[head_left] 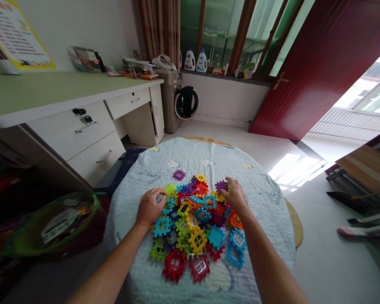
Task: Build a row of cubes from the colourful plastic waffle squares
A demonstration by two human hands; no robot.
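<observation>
A heap of several colourful interlocking plastic tiles (194,228) lies on a round table covered with a pale blue quilted cloth (266,194). My left hand (150,207) rests on the heap's left edge, fingers curled over a green tile (170,190). My right hand (232,195) sits at the heap's far right, fingers pinched on a purple tile (221,185). One purple tile (179,174) lies alone beyond the heap.
A white desk with drawers (82,126) stands to the left, a green bag (50,223) on the floor beside it. A washing machine (180,101) is at the back, a red door (316,67) on the right, and wooden furniture (367,169) at far right.
</observation>
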